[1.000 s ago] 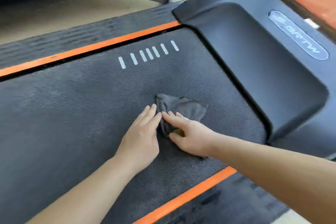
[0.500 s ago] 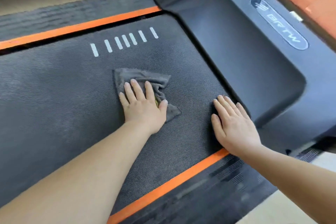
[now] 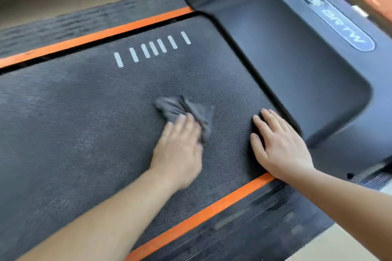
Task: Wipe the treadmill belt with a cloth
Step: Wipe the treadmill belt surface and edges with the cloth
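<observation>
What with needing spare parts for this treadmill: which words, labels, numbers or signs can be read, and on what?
"BRTW": white letters on the oval badge of the black motor cover.
Logo beside it: stripes, no letters legible.
Seven white bars on the belt: marks, no text.

Bright, even daylight, soft and without hard glare. The motor cover (image 3: 286, 59) carries a pale bluish sheen along its upper right, and the right hand (image 3: 277, 146) throws a small dark shadow to its left on the belt (image 3: 84, 123), so light comes from the right. The left hand (image 3: 178, 150) and the cloth (image 3: 191, 110) under it are smeared by motion blur — the near side rail (image 3: 254, 224) too. The orange stripes (image 3: 95, 37) bow slightly — wide-angle distortion.
</observation>
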Tool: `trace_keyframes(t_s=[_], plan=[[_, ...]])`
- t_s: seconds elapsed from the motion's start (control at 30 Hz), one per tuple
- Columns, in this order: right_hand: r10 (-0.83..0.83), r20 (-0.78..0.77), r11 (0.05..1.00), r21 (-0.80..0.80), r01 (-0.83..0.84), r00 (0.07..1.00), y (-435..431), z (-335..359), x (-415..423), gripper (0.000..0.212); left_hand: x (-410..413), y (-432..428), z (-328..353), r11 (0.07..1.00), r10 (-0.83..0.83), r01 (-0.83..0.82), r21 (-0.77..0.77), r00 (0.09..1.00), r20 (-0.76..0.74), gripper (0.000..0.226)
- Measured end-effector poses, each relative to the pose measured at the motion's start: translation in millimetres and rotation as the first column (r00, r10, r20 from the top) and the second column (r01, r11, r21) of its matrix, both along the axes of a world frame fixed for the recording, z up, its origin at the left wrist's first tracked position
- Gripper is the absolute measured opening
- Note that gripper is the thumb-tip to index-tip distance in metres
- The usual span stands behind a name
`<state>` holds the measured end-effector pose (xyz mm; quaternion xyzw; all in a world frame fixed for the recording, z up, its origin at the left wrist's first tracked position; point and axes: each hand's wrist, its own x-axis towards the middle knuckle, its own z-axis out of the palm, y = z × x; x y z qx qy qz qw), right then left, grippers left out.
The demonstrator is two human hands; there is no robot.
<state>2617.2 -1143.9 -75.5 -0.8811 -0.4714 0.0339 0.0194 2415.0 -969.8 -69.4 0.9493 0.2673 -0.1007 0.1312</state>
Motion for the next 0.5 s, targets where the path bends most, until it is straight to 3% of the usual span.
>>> trace_keyframes(t_s=[0.07,0.1,0.17,0.23,0.3,0.33,0.43,0.5], plan=[[0.008,0.005,1.0,-0.002,-0.008,1.0,-2,-3,2,0.06,-9,-26,2,0.936,-0.338,0.341,-0.094,0.94,0.038,0.07],[0.01,0.009,1.0,0.0,-0.01,1.0,-2,-4,2,0.06,-13,-22,4,0.899,-0.427,0.426,-0.1,0.904,0.021,0.07],[0.016,0.014,1.0,0.007,-0.016,1.0,-2,-3,2,0.06,-10,4,3,0.925,-0.379,0.379,-0.012,0.925,-0.002,0.07],[0.012,0.005,1.0,0.009,-0.012,1.0,-1,-2,2,0.06,-1,31,4,0.994,-0.064,0.068,0.082,0.996,-0.056,0.065],[0.0,0.004,1.0,0.006,0.0,1.0,-2,-3,2,0.06,7,22,5,0.994,0.102,-0.099,0.055,0.993,-0.058,0.064],[-0.003,0.007,1.0,0.005,0.003,1.0,-3,-3,2,0.06,8,7,5,0.997,0.071,-0.071,0.023,0.997,-0.024,0.065],[0.003,0.004,1.0,0.011,-0.003,1.0,-2,-2,1,0.06,-6,-13,12,0.964,-0.255,0.252,-0.081,0.967,-0.029,0.066],[-0.003,0.002,1.0,0.014,0.003,1.0,-2,-2,1,0.059,-2,16,13,0.963,-0.27,0.27,-0.006,0.96,-0.072,0.072]])
